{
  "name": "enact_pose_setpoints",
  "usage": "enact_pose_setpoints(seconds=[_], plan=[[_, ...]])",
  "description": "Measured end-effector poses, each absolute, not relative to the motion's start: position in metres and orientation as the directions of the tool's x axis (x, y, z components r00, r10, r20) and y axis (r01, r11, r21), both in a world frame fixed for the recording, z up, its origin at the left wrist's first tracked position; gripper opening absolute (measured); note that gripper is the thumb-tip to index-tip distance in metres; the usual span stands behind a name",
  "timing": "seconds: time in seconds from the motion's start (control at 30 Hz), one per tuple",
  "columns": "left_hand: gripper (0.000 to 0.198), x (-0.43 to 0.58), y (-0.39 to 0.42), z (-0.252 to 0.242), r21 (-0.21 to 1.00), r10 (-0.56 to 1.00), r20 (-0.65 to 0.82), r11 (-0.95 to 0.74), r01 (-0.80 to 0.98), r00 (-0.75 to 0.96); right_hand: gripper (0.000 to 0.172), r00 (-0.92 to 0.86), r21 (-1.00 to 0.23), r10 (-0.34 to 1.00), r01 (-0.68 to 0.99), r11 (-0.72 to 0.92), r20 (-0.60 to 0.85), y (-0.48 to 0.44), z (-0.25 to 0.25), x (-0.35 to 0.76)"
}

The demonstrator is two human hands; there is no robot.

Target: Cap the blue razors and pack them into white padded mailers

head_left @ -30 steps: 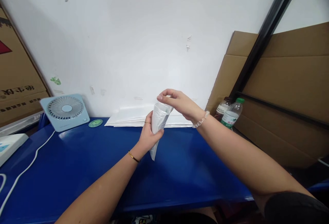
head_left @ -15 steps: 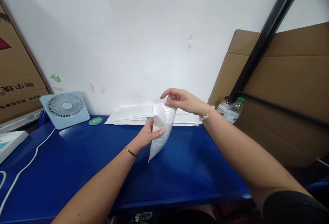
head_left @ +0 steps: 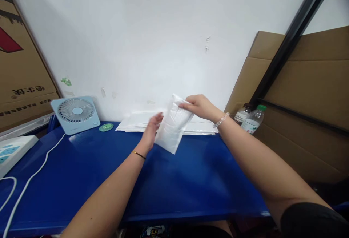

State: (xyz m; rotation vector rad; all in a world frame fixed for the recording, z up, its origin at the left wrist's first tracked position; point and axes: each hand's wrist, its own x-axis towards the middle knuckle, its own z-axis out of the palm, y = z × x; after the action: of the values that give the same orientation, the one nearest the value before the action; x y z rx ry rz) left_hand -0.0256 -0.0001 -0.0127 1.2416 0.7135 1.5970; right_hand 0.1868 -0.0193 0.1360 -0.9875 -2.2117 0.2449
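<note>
My right hand (head_left: 197, 106) grips a white padded envelope (head_left: 173, 127) by its upper right side, thumb across the front. The envelope hangs tilted above the table, with its broad creased face showing. Beside its left edge is my left hand (head_left: 153, 130), fingers loosely bent and apart, slightly blurred by motion. Whether the left fingertips touch the envelope is hard to make out. Behind both hands, a stack of flat white envelopes (head_left: 201, 127) lies against the wall, partly hidden by the held one.
On the blue table (head_left: 196, 183) stand a light blue fan (head_left: 77, 116) and a white power strip (head_left: 17, 152) with a cable, at left. A green round coaster (head_left: 106, 127) lies near the fan. Bottles (head_left: 252, 119) and cardboard (head_left: 308, 85) are at right.
The envelope has turned so its broad face shows, and its lower end has risen. My left hand has let go and moved to its left edge; my right hand now grips its upper side.
</note>
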Motion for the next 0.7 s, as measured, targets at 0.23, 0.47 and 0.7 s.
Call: enact_pose_setpoints(seconds=[0.23, 0.47, 0.7], plan=[[0.030, -0.095, 0.047, -0.034, 0.900, 0.666, -0.046, -0.295, -0.319, -0.745, 0.049, 0.093, -0.891, 0.899, 0.209, 0.403, 0.429, 0.069, 0.082, 0.140], [0.028, -0.082, 0.046, -0.041, 0.877, 0.857, -0.027, -0.227, -0.424, -0.515, 0.044, -0.034, -0.643, 0.966, 0.740, 0.198, 0.258, 0.113, 0.028, 0.119], [0.025, -0.078, 0.051, -0.045, 0.890, 0.871, -0.011, -0.215, -0.401, -0.492, 0.059, -0.258, -0.247, 0.960, 0.928, 0.277, 0.106, 0.086, 0.010, 0.230]])
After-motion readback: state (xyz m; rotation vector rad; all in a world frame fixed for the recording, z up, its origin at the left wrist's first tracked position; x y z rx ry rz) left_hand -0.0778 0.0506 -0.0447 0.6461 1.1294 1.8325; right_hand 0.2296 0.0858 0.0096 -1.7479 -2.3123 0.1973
